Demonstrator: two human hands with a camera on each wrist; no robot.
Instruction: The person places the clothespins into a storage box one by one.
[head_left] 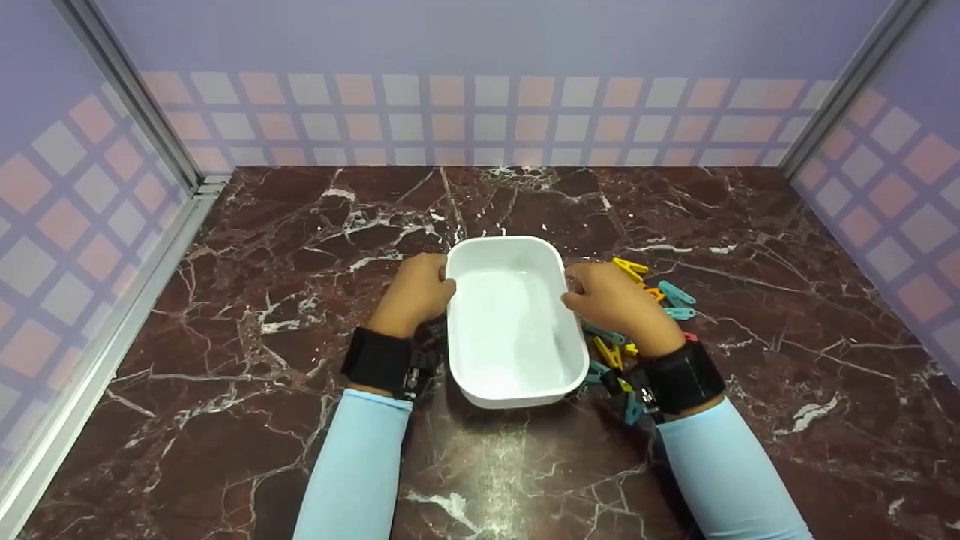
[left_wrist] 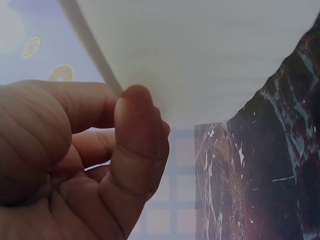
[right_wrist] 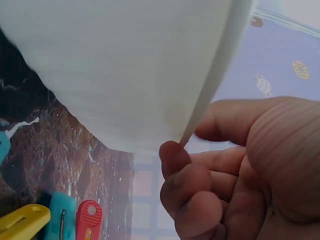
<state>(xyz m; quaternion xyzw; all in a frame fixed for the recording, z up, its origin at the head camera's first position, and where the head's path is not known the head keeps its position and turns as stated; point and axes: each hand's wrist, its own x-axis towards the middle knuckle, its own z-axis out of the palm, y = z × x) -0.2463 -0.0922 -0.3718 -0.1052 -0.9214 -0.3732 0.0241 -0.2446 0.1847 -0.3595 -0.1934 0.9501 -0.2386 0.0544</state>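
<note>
A white rectangular basin [head_left: 510, 322] with rounded corners is held between both hands, and nothing lies inside it. My left hand [head_left: 418, 289] pinches its left rim, thumb over the edge and fingers curled beneath. On the opposite side my right hand [head_left: 611, 300] pinches the right rim the same way. In the left wrist view the basin's outer wall [left_wrist: 200, 55] rises above the marble top; the right wrist view shows its wall [right_wrist: 115, 75] from below too. Several plastic clothespins [head_left: 609, 352], yellow, teal, orange and red, lie under and beside my right hand, partly hidden by it.
The dark red marble tabletop [head_left: 225, 420] has white veins. A back wall [head_left: 495, 45] with pink and white squares closes off the far edge, and similar panels stand at left and right. A metal rail [head_left: 97, 375] runs along the left edge.
</note>
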